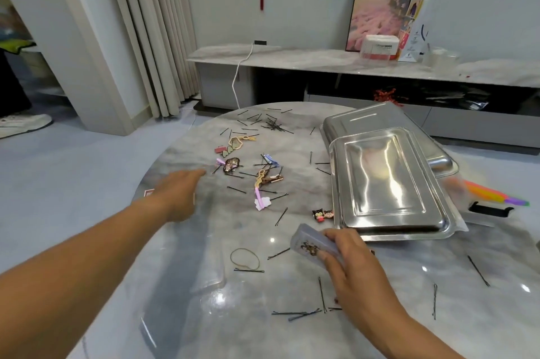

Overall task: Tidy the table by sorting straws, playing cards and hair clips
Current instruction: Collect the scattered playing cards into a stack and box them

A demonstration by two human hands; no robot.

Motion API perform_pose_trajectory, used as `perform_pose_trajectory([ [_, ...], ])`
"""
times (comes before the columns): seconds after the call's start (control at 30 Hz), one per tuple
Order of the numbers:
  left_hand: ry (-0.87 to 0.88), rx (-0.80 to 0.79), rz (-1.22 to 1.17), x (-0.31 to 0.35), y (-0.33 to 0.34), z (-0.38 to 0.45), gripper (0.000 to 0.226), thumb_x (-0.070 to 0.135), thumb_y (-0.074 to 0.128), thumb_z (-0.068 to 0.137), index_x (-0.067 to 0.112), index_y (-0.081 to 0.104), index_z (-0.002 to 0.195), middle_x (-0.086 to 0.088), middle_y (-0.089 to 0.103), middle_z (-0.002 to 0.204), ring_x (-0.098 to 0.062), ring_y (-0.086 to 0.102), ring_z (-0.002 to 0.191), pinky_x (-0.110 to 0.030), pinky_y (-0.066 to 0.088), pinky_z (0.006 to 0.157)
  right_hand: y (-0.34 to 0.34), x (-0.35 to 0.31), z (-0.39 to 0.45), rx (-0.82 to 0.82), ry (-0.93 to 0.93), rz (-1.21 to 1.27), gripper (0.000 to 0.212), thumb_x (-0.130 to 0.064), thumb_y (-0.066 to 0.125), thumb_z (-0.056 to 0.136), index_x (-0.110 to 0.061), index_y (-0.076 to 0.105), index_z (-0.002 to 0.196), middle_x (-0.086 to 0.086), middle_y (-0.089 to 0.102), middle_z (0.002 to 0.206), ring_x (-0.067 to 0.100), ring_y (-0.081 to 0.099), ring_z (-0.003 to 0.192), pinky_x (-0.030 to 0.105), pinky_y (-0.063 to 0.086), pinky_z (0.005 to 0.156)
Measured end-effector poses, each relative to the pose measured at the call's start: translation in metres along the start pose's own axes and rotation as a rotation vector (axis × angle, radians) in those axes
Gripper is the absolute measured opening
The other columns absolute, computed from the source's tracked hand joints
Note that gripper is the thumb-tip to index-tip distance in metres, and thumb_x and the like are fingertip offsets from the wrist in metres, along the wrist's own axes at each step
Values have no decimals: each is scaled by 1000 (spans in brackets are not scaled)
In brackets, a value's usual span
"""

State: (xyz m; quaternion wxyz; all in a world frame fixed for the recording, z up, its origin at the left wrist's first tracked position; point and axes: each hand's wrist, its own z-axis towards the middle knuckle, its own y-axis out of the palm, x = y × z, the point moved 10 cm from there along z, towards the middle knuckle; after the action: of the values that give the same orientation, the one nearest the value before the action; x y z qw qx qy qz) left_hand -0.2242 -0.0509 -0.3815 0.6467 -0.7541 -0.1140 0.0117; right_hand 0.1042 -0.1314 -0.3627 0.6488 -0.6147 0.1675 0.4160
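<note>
Cards box gripped in your right hand; left hand w/ fingers relaxed over desk, near hair clips.

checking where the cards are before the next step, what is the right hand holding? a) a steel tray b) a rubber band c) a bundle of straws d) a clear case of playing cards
d: the right hand has its fingers curled round a clear case of playing cards, lifted near the corner of the closer steel tray; the rubber band lies on the table apart from it.
</note>
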Motion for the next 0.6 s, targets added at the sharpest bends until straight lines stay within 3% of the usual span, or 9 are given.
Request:
perform_pose_trajectory([
  [0.13, -89, -91, 174, -19, 17, 21, 93, 13, 63, 79, 28, 10, 154, -10, 30, 150, -29, 24, 143, -35, 24, 113, 24, 0, 15, -56, -42, -72, 35, -17, 55, 98, -49, 42, 96, -20, 45, 101, -4, 48, 98, 10, 39, 78],
  [0.2, -100, -140, 204, -23, 23, 28, 94, 11, 62, 80, 27, 7, 154, -11, 33, 151, -30, 30, 141, -35, 29, 113, 37, 7, 18, -124, -27, -162, 27, -21, 52, 99, -46, 45, 107, -18, 46, 108, 2, 50, 100, 16, 41, 82],
  [0.33, -42, -125, 128, -13, 20, 34, 80, 2, 57, 83, 23, 21, 151, -9, 43, 147, -30, 45, 131, -36, 42, 101, 43, 12, 22, -162, 3, -275, 20, -27, 47, 100, -33, 47, 119, -12, 49, 113, 13, 52, 100, 28, 43, 85],
  [0.43, 44, -29, 56, 23, 0, 22, 68, 11, 60, 85, 24, 26, 142, -11, 59, 116, -33, 57, 108, -33, 43, 74, 40, 11, 24, -155, 31, -318, 17, -26, 46, 100, -31, 48, 117, -10, 51, 110, 17, 51, 98, 29, 42, 81],
  [0.5, 129, 20, -91, 57, -15, 4, 54, 21, 65, 85, 25, 30, 125, -6, 55, 95, -29, 60, 83, -33, 40, 60, 32, 6, 23, -112, 43, -283, 15, -26, 47, 100, -33, 50, 112, -12, 51, 104, 13, 52, 93, 29, 42, 78],
  [0.6, 252, 95, -372, 100, -34, -32, 42, 24, 70, 82, 31, 34, 102, -1, 54, 82, -14, 49, 57, -26, 41, 47, -4, -7, 28, 70, 102, -9, 12, -27, 51, 99, -39, 51, 101, -15, 57, 97, 1, 55, 86, 21, 44, 68],
])
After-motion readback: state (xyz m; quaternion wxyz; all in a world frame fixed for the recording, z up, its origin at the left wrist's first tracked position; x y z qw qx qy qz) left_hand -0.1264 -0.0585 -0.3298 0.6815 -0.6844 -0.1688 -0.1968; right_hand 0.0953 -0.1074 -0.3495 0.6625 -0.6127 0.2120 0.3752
